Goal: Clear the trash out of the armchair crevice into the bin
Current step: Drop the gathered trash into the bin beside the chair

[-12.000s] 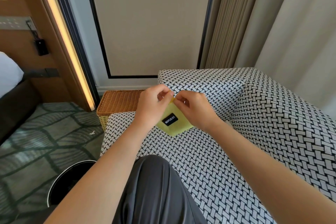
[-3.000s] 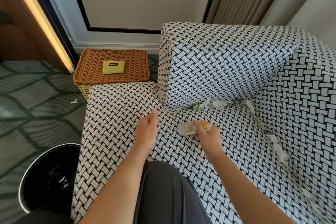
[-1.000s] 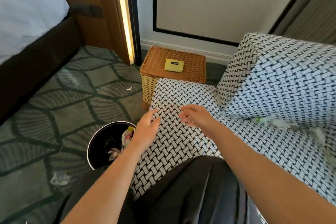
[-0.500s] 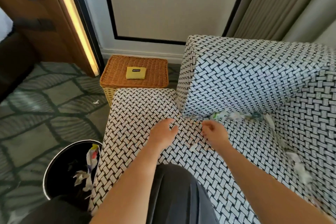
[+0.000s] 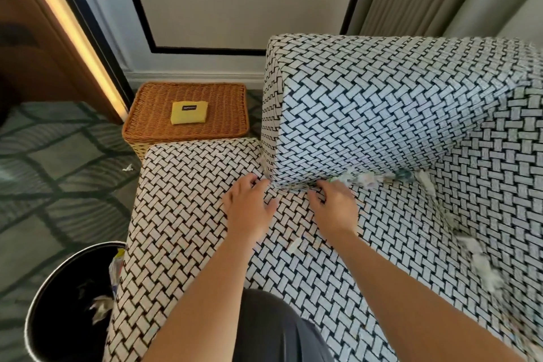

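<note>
The black-and-white woven armchair fills the right of the head view. Crumpled paper trash lies in the crevice between the seat and the far armrest, and more scraps line the crevice along the backrest at right. My right hand reaches to the near end of the armrest crevice, fingertips at the scraps, holding nothing I can make out. Flat on the seat by the armrest corner rests my left hand, fingers spread. One small scrap lies on the seat. The black bin stands at lower left with wrappers inside.
A wicker box with a yellow pouch on its lid stands beyond the seat. A paper bit lies on the patterned carpet. Curtains hang behind the chair at upper right. My dark-clad knee rests on the seat's front.
Since half a second ago both hands have moved forward to the armrest crevice. Earlier my right hand carried a crumpled wad to the bin and came back without it.
</note>
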{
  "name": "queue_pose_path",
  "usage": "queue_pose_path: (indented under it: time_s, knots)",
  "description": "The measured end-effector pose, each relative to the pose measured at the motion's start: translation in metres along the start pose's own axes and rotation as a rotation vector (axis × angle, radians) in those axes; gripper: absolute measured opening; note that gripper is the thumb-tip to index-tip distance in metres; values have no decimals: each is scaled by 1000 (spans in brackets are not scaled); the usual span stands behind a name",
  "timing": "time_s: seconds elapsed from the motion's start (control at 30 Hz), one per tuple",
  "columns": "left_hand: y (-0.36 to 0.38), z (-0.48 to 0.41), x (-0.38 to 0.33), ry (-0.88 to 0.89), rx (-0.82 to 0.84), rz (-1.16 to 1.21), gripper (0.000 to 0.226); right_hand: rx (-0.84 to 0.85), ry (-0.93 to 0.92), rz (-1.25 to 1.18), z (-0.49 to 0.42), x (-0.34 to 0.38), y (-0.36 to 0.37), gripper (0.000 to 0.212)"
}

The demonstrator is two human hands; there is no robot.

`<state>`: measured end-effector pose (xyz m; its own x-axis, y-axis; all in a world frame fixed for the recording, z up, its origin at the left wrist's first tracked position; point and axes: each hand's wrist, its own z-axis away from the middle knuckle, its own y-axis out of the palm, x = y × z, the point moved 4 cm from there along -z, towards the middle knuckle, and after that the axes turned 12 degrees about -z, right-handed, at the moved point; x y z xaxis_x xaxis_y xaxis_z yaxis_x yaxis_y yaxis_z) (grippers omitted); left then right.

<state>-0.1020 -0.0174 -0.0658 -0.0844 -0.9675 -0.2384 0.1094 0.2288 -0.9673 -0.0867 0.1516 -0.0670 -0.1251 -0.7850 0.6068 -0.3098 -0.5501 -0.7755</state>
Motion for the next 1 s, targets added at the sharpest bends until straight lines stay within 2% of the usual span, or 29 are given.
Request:
queue_pose_path:
  time_s: [0.13, 0.3, 0.47, 0.67, 0.8, 1.0]
  knots:
    - [5, -14, -8, -2, -1, -19, 48, 99, 107, 270, -10, 2, 9, 58]
    - [10, -23, -15, -95, -19, 40, 42, 228, 241, 399, -20, 8, 14, 57]
    - [9, -29, -25, -239, -133, 79, 35, 253, 351, 360, -25, 10, 18, 50]
    - [18, -30, -31, -248, -284, -6, 27, 274, 404, 282, -25, 15, 23, 45]
    - [20, -31, -29, -264, -299, 89, 24, 298, 474, 230, -30, 16, 28, 43]
    - [21, -31, -24, -261, -281, 149, 18, 167, 499, 164, -27, 18, 28, 23]
